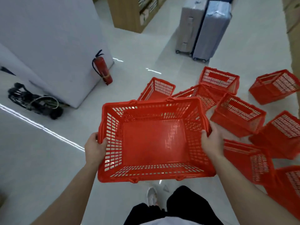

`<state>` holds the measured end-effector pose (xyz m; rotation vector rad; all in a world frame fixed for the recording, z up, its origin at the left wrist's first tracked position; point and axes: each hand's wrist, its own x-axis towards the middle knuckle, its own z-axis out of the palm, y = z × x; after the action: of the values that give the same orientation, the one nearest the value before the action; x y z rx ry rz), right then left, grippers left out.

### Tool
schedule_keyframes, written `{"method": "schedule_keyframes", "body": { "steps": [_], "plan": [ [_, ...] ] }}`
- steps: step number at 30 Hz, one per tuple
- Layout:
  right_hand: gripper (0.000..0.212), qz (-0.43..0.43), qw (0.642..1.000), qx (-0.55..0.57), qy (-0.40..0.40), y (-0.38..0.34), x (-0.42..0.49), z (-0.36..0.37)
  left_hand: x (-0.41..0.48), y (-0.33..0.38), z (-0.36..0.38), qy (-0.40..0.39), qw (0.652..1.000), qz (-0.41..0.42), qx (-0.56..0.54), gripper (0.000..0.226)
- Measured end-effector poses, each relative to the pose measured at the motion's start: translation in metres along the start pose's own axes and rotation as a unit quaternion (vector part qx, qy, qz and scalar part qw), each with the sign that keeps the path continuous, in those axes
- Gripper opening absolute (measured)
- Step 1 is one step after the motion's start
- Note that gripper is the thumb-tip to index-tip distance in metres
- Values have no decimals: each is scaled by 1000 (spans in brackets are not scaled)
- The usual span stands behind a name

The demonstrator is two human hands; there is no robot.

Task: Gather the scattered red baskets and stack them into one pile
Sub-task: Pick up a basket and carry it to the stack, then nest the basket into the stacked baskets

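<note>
I hold one empty red basket level above the floor, its open top facing me. My left hand grips its left rim and my right hand grips its right rim. Several more red baskets lie scattered on the white floor to the right: one behind the held basket, one at the back, one near my right hand, one at far right, others along the right edge.
A red fire extinguisher leans against a white pillar at left. A tangle of dark cables lies by the pillar's base. Two suitcases stand at the back, beside a wooden shelf unit. My legs and shoe are below.
</note>
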<state>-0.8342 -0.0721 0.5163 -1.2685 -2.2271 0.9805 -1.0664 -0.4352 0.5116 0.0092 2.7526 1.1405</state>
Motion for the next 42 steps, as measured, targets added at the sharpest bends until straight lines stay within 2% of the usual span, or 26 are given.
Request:
{"method": "schedule_keyframes", "body": {
  "steps": [6, 12, 20, 24, 31, 36, 39, 42],
  "plan": [
    [37, -2, 999, 3, -39, -26, 35, 77, 79, -20, -1, -18, 998, -51, 21, 41],
    [43, 70, 996, -2, -55, -15, 90, 163, 169, -21, 41, -30, 996, -61, 63, 40],
    [55, 177, 977, -30, -113, 51, 159, 306, 300, -53, 153, -94, 985, -73, 126, 45],
    [58, 218, 967, -24, -130, 97, 181, 378, 353, -100, 219, -108, 981, -84, 135, 43],
    [49, 274, 951, -40, -138, 173, 186, 469, 412, -193, 314, -192, 968, -75, 145, 47],
    [64, 274, 943, -80, -169, 208, 179, 507, 437, -230, 349, -296, 932, -81, 194, 63],
    [57, 299, 905, -195, -233, 199, 175, 504, 441, -224, 348, -303, 905, -37, 296, 72],
    [63, 334, 867, -230, -290, 162, 172, 472, 432, -182, 325, -341, 869, 19, 358, 75]
  ]
}}
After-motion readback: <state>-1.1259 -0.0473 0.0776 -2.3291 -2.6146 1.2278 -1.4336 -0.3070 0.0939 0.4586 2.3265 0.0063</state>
